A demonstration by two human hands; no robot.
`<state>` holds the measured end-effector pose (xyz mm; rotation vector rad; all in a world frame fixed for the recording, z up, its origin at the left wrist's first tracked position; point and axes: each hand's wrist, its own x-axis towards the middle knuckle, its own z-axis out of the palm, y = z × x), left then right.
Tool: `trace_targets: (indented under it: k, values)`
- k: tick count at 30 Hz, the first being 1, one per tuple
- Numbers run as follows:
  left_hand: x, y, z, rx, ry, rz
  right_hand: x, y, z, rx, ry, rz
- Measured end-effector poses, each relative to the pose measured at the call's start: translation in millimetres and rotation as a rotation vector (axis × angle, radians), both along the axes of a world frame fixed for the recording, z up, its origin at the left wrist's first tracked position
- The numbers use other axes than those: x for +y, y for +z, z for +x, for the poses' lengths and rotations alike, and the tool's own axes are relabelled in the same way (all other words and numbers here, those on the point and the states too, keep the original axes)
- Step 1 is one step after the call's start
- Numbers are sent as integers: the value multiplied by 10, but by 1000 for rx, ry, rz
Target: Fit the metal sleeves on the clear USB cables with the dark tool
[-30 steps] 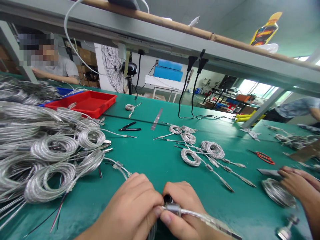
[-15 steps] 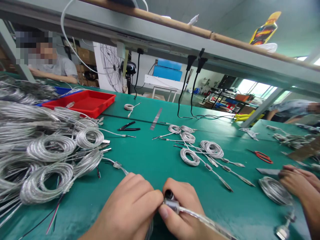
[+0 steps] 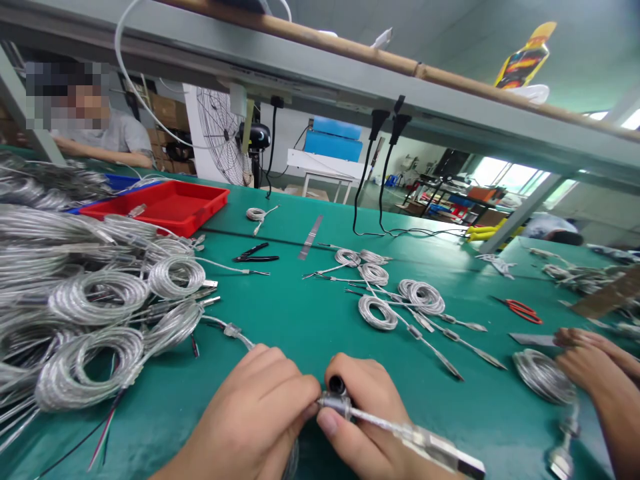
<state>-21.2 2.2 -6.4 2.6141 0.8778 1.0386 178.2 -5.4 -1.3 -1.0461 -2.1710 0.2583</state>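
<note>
My left hand is closed on a clear-jacketed USB cable, its fingertips meeting my right hand at the front middle of the table. Between thumb and fingers, my right hand pinches the grey cylindrical bead on that cable. A dark, hollow round end shows just above the bead, in the curl of my right index finger; the rest of it is hidden. The cable's USB plug points down to the right past my right hand. Part of the cable hangs below my left hand.
Coiled cables are heaped at left beside a red tray. Black-handled cutters, a metal ruler and several coils lie ahead. At right are red-handled scissors and a co-worker's hands. A shelf spans above.
The USB plug has swung into view at lower right, and the bead has turned slightly in my fingers. A person at far right has bent lower. My hands stay nearly in place.
</note>
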Motion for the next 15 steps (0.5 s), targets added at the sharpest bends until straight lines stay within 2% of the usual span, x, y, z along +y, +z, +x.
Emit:
trace_targets:
  k: [15]
  values:
    - [14, 63, -8, 29, 14, -29, 37, -31, 10, -72, -27, 50]
